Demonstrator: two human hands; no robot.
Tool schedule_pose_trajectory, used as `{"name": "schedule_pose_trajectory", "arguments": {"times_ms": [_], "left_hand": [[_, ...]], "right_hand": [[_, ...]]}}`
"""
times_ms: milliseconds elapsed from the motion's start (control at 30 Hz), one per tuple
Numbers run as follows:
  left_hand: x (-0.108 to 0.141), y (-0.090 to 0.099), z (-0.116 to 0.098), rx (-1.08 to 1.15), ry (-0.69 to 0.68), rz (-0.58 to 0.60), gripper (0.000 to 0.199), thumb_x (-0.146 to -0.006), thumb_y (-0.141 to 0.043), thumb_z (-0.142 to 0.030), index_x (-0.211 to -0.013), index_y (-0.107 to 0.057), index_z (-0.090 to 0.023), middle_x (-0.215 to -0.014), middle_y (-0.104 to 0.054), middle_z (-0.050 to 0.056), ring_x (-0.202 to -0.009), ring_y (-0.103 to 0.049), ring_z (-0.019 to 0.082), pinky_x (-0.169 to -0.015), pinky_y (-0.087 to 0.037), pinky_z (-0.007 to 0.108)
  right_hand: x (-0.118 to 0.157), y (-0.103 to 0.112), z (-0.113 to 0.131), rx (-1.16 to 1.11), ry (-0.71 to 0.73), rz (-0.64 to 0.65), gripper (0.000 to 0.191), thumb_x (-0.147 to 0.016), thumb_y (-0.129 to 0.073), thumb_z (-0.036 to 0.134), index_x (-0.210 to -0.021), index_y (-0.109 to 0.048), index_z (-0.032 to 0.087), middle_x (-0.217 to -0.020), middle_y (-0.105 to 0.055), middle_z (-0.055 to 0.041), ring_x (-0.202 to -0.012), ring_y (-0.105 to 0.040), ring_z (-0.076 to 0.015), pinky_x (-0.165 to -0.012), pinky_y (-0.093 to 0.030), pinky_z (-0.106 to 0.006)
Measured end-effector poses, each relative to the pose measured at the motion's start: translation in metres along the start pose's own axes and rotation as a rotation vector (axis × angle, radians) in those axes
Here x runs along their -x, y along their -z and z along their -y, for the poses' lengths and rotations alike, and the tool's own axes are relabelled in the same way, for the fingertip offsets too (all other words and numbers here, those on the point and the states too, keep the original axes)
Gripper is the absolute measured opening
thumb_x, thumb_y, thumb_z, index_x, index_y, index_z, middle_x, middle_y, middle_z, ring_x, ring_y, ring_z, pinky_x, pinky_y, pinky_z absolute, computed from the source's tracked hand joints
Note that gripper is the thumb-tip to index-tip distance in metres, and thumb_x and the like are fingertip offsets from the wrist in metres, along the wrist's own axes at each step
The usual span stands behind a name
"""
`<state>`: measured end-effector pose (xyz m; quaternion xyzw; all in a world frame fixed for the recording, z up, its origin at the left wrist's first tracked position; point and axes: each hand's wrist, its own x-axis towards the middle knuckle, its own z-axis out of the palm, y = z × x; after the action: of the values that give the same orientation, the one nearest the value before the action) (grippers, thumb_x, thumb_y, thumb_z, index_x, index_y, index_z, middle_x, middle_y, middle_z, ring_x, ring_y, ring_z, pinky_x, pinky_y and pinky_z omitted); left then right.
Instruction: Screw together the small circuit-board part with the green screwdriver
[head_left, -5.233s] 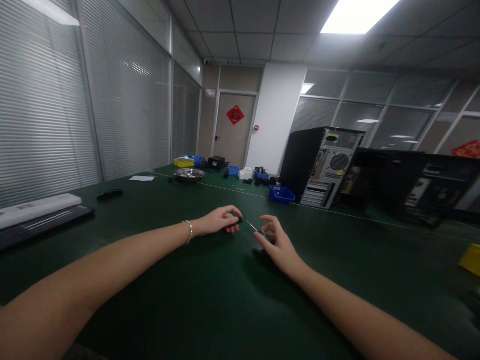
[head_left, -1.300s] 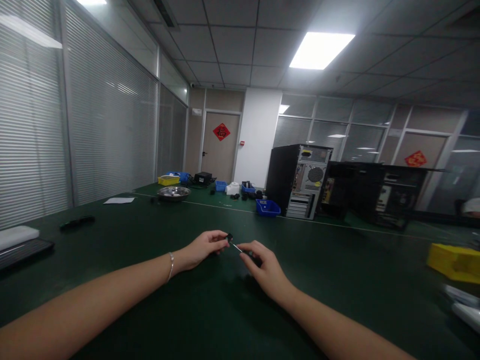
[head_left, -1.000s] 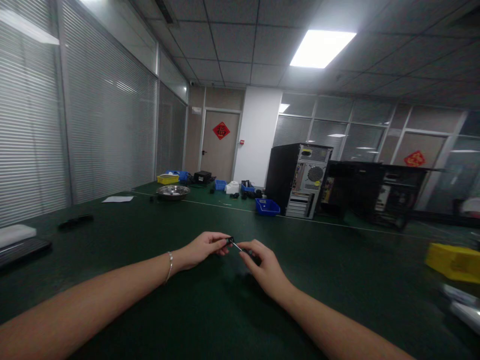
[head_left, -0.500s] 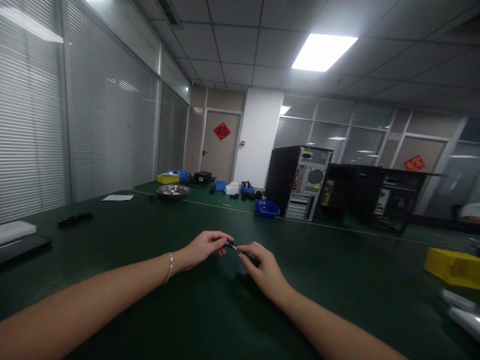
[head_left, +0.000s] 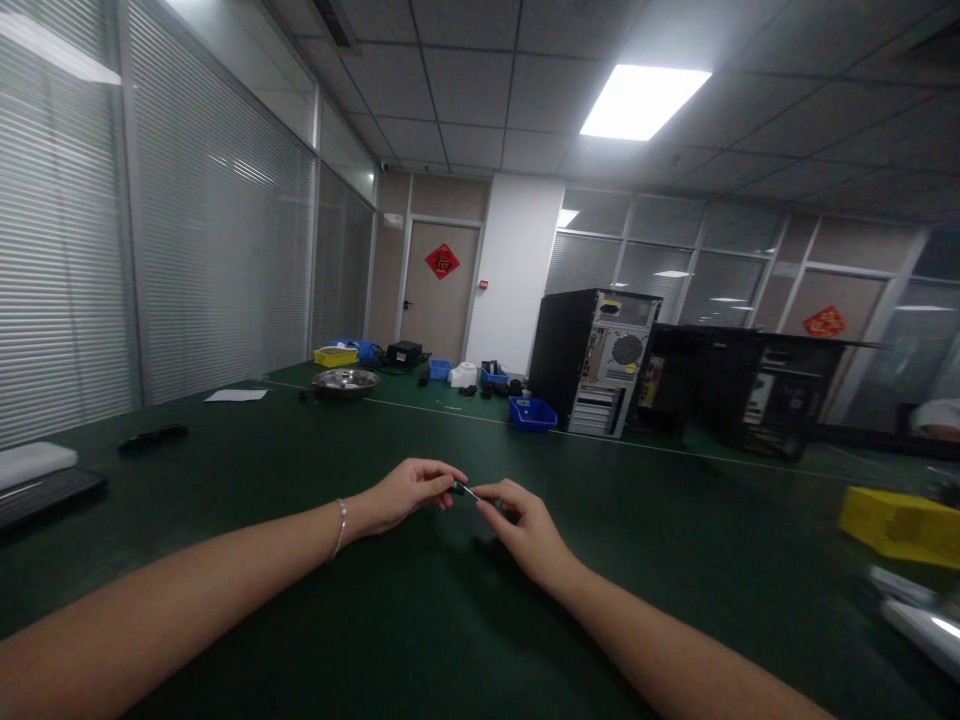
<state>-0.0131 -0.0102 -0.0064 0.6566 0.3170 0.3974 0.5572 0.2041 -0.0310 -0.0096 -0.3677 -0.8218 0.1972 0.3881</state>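
Over the green table, my left hand (head_left: 420,495) is closed, its thumb and fingertips pinching the dark green-and-black handle of a small screwdriver (head_left: 457,487). A thin shiny metal shaft (head_left: 470,493) runs from that handle toward the right. My right hand (head_left: 525,522) is closed too, with thumb and forefinger around the far end of the shaft. Its fingers hide the tip. Both hands sit close together, just above the table surface.
Beyond the hands stand a blue bin (head_left: 532,414) and a black computer tower (head_left: 592,360). A metal bowl (head_left: 345,383) is farther left. A yellow bin (head_left: 896,525) lies at right; a black keyboard-like slab (head_left: 52,500) and a dark object (head_left: 154,437) are at left.
Both hands keep their hold on the screwdriver and have barely moved. The whole view has shifted slightly.
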Motion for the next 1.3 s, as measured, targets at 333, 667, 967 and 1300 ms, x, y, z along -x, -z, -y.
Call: {"name": "schedule_pose_trajectory", "arguments": {"times_ms": [333,667,967,1300], "left_hand": [[0.002,-0.001,-0.003,0.143,0.054,0.062,0.027,-0.078,-0.063,-0.029,-0.099,-0.065,-0.011,-0.084,-0.063,0.007,-0.076,-0.057,0.015,-0.074,-0.043,0.030],[-0.002,0.010,0.001,-0.062,0.029,-0.008,0.026,-0.079,-0.061,-0.038,-0.088,-0.058,-0.013,-0.077,-0.059,0.002,-0.066,-0.053,0.012,-0.064,-0.040,0.026],[0.006,0.000,-0.011,-0.664,-0.056,0.289,0.029,-0.085,-0.051,-0.043,-0.093,-0.065,-0.020,-0.090,-0.064,0.003,-0.083,-0.057,0.018,-0.074,-0.040,0.028],[0.005,0.001,-0.005,-0.939,-0.216,0.218,0.031,-0.088,-0.045,-0.043,-0.106,-0.064,-0.027,-0.096,-0.065,0.004,-0.088,-0.053,0.020,-0.078,-0.033,0.030]], "right_hand": [[0.000,0.001,-0.002,-0.108,-0.015,0.046,0.022,-0.087,-0.054,0.032,-0.102,-0.067,0.023,-0.088,-0.062,-0.0029,-0.070,-0.055,-0.0154,-0.059,-0.041,-0.025],[0.000,0.000,-0.006,-0.162,-0.089,-0.035,0.030,-0.086,-0.052,0.038,-0.106,-0.067,0.021,-0.086,-0.065,-0.0047,-0.073,-0.059,-0.0182,-0.060,-0.046,-0.027],[0.000,0.000,-0.009,-0.166,-0.114,-0.015,0.030,-0.085,-0.054,0.039,-0.104,-0.067,0.019,-0.083,-0.066,-0.0045,-0.069,-0.059,-0.0168,-0.060,-0.045,-0.026],[-0.003,-0.002,-0.010,-0.129,-0.111,0.043,0.026,-0.087,-0.051,0.035,-0.102,-0.065,0.018,-0.092,-0.065,-0.0042,-0.075,-0.059,-0.0160,-0.066,-0.046,-0.027]]}}
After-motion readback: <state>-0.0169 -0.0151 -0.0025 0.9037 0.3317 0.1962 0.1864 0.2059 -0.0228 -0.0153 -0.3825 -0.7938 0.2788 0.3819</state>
